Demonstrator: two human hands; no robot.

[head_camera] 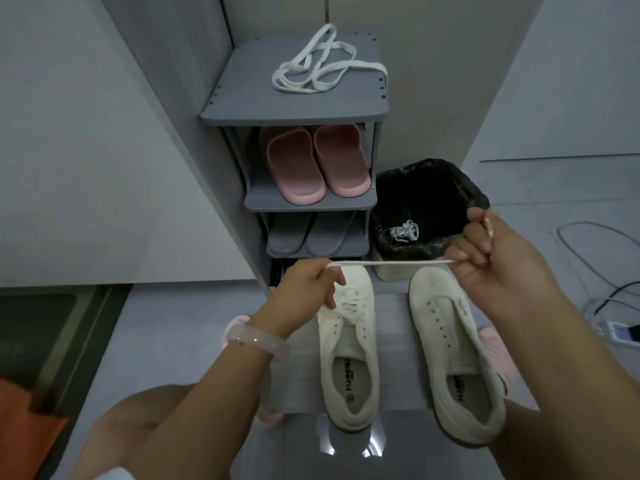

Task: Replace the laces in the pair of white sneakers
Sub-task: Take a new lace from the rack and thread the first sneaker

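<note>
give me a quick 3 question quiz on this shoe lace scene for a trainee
1. True or false: the right sneaker has a lace threaded through its eyelets.
2. Where do the loose white laces lie? A) top of the shoe rack B) in the left sneaker C) on the pink slippers
3. Fill in: the left hand and right hand hold a lace stretched ____ them.

Key
1. False: its eyelets are bare.
2. A. A separate lace bundle sits in the bin.
3. Between.
</note>
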